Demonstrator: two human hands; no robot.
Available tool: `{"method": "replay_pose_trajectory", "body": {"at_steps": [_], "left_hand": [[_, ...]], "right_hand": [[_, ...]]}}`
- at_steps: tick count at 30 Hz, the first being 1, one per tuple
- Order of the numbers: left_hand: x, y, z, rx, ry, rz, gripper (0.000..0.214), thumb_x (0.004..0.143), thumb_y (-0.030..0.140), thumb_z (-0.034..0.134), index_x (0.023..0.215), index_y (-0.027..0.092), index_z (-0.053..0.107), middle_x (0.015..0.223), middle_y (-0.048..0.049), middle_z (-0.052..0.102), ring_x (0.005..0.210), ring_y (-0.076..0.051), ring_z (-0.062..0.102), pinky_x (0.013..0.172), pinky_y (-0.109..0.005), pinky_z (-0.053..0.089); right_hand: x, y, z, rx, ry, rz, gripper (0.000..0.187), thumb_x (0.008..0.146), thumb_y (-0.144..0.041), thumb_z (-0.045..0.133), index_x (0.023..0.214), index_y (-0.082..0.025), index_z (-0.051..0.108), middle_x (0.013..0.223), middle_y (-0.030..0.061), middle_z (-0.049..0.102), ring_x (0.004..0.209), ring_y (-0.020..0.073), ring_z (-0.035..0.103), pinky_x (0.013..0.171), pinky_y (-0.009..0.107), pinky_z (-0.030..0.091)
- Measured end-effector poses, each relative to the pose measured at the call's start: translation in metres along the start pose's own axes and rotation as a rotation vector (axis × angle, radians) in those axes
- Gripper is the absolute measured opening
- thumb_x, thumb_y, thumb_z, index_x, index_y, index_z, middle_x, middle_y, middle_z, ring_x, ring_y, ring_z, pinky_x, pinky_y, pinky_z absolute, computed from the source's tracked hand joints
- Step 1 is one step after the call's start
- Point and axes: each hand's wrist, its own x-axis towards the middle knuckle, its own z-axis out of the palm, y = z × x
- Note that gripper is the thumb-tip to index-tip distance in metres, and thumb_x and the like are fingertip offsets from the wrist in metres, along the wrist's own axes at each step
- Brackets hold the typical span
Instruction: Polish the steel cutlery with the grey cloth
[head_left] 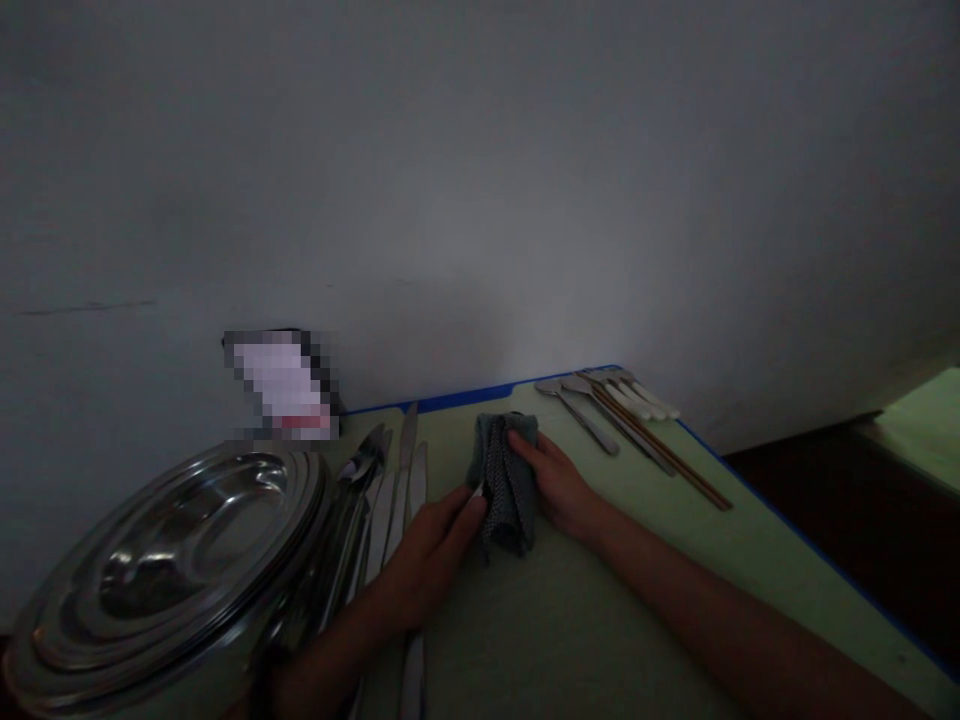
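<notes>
My right hand grips a folded grey-green cloth, thumb on top and fingers behind it. Between the thumb and fingers of my left hand is a thin piece of metal cutlery. Its far part runs into the cloth, so its kind is hidden. Left of my left hand lie several table knives side by side, with metal spoons next to them. Beyond my right hand rest a spoon, wooden chopsticks and several white-handled forks.
Stacked metal plates take up the left of the pale green table, which has a blue edge. A phone, its screen blurred, leans on the grey wall behind. At far right is another pale green surface.
</notes>
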Motion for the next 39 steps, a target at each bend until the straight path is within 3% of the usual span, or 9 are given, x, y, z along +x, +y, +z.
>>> {"method": "replay_pose_trajectory", "body": {"at_steps": [10, 16, 24, 27, 30, 34, 39], "left_hand": [[-0.001, 0.006, -0.004, 0.006, 0.093, -0.036, 0.038, 0.085, 0.048, 0.038, 0.067, 0.02, 0.057, 0.058, 0.0014, 0.052, 0.056, -0.015, 0.047, 0.051, -0.023, 0.039], [-0.001, 0.003, -0.003, 0.08, 0.133, -0.091, 0.04, 0.084, 0.05, 0.039, 0.067, 0.02, 0.059, 0.058, 0.0015, 0.054, 0.056, -0.015, 0.05, 0.051, -0.022, 0.042], [-0.006, -0.004, -0.008, 0.144, 0.145, -0.158, 0.036, 0.081, 0.051, 0.044, 0.079, 0.022, 0.066, 0.076, -0.0009, 0.067, 0.072, -0.019, 0.059, 0.063, -0.023, 0.049], [-0.009, -0.012, -0.009, 0.137, 0.095, -0.15, 0.036, 0.08, 0.051, 0.046, 0.083, 0.023, 0.068, 0.078, -0.0008, 0.069, 0.07, -0.019, 0.06, 0.06, -0.023, 0.051], [-0.012, -0.019, -0.009, 0.159, 0.114, -0.145, 0.036, 0.08, 0.05, 0.048, 0.096, 0.025, 0.067, 0.085, -0.0002, 0.07, 0.079, -0.021, 0.062, 0.071, -0.024, 0.051], [-0.015, -0.019, -0.009, 0.162, -0.006, -0.13, 0.035, 0.082, 0.048, 0.046, 0.099, 0.026, 0.065, 0.091, -0.0003, 0.07, 0.084, -0.021, 0.061, 0.073, -0.022, 0.05], [-0.019, -0.014, -0.005, 0.178, 0.075, -0.21, 0.038, 0.082, 0.052, 0.043, 0.098, 0.025, 0.065, 0.093, -0.0011, 0.069, 0.088, -0.021, 0.06, 0.076, -0.023, 0.049]], "right_hand": [[0.01, 0.007, -0.007, -0.114, -0.055, -0.056, 0.029, 0.069, -0.041, 0.066, 0.091, -0.022, 0.064, 0.085, -0.0006, 0.067, 0.086, 0.0168, 0.06, 0.088, 0.034, 0.042], [0.011, 0.007, -0.008, -0.183, -0.062, -0.079, 0.029, 0.071, -0.042, 0.063, 0.092, -0.022, 0.064, 0.093, 0.0006, 0.067, 0.088, 0.0177, 0.059, 0.086, 0.034, 0.042], [0.008, 0.002, -0.006, -0.401, -0.047, -0.146, 0.03, 0.075, -0.044, 0.057, 0.095, -0.021, 0.062, 0.097, 0.0016, 0.065, 0.095, 0.0188, 0.057, 0.086, 0.033, 0.041], [0.005, 0.001, -0.004, -0.416, -0.047, -0.116, 0.031, 0.076, -0.043, 0.056, 0.095, -0.02, 0.061, 0.096, 0.0022, 0.065, 0.094, 0.0189, 0.058, 0.085, 0.032, 0.042], [0.001, 0.001, -0.002, -0.417, -0.012, -0.074, 0.03, 0.076, -0.043, 0.056, 0.094, -0.02, 0.061, 0.094, 0.002, 0.065, 0.093, 0.0186, 0.058, 0.083, 0.03, 0.043], [-0.002, 0.002, -0.001, -0.449, 0.013, -0.089, 0.028, 0.076, -0.043, 0.055, 0.091, -0.021, 0.061, 0.09, 0.0007, 0.065, 0.089, 0.0171, 0.058, 0.08, 0.028, 0.044], [-0.001, 0.005, 0.0, -0.482, -0.005, -0.119, 0.028, 0.078, -0.043, 0.054, 0.094, -0.021, 0.061, 0.094, 0.0008, 0.065, 0.092, 0.0174, 0.057, 0.084, 0.029, 0.042]]}}
